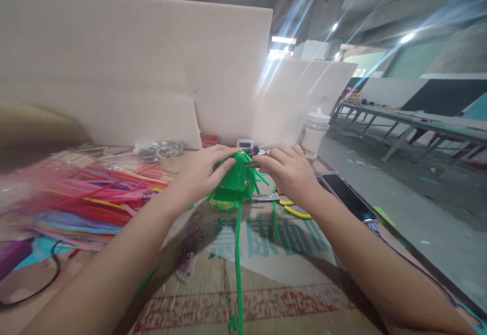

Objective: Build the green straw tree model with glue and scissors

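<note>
One green cone [236, 178] (partly hidden)

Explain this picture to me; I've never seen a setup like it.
There's no machine here: these are a person's two bare hands, seen from a camera worn on the head, looking forward and down. The left hand clasps a green fringed cone. The right hand is at the cone's upper right; its grip is unclear. On the work surface lie colourful strips at left, a plier-like tool with yellow handles near the middle and a phone at right. A clear bottle stands behind.
</note>
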`<state>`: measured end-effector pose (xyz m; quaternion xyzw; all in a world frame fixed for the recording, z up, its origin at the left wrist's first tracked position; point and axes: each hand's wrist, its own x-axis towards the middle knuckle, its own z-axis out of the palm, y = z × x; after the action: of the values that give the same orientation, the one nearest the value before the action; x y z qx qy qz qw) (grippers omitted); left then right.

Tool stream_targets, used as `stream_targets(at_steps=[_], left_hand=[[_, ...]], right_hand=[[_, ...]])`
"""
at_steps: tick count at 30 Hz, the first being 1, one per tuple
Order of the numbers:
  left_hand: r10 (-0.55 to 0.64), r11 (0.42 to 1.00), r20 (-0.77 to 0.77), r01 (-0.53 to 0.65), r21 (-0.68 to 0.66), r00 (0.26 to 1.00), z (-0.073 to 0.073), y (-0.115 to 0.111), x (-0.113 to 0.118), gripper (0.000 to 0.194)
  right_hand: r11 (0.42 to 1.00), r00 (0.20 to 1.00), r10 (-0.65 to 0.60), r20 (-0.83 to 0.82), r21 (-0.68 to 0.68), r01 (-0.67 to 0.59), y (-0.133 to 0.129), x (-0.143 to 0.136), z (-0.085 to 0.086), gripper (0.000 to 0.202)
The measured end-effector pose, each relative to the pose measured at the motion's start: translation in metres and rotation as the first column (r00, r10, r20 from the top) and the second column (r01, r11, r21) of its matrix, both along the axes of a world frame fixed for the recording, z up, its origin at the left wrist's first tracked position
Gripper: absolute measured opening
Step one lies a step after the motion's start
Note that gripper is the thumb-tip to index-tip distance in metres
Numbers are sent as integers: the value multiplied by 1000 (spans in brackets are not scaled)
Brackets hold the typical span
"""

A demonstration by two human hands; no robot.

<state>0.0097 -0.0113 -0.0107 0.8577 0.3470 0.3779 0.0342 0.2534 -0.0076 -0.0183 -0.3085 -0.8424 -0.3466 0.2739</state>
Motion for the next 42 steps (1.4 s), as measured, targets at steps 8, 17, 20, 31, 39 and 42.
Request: stream_targets(at_steps=[8,17,20,31,39,42], left_hand=[[-4,1000,9,4,-5,1000,1,0,1,35],[27,1000,3,-27,-9,1000,0,-1,0,35],[28,1000,3,-28,-4,1000,0,0,0,35],[21,1000,-6,-21,-1,1000,1,0,1,36],[20,1000,-7,-20,10,1000,0,0,0,36],[18,1000,-13,-18,11,1000,0,0,0,37]], right_hand=[[999,1000,11,0,-32,-11,0,0,0,24],[999,999,32,-34,-35,-33,1,-1,1,26],[998,997,46,-54,-48,-49,0,0,2,25],[997,999,42,-32,-63,-44,5,-2,-5,27],[998,999,41,-24,-48,-42,4,-2,-5,25],[998,998,47,-32,-37,-48,5,-2,-6,24]])
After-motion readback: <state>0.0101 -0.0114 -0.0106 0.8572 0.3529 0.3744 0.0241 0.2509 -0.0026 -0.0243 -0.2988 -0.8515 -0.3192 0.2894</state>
